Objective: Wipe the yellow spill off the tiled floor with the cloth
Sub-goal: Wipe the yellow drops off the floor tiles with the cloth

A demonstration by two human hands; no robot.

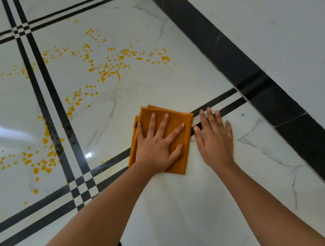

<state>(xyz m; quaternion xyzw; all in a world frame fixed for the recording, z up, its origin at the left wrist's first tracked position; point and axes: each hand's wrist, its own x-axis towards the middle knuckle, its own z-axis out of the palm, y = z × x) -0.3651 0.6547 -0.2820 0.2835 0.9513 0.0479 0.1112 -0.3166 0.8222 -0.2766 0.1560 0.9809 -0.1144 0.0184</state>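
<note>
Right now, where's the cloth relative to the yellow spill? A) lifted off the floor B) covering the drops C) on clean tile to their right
C: the folded cloth lies flat under the left hand on bare tile, with the yellow spill to its left.

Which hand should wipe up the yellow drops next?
The left hand. It lies flat on the folded orange cloth, and the yellow droplets are scattered on the white tiled floor to its left. The right hand rests on bare tile, farther away.
</note>
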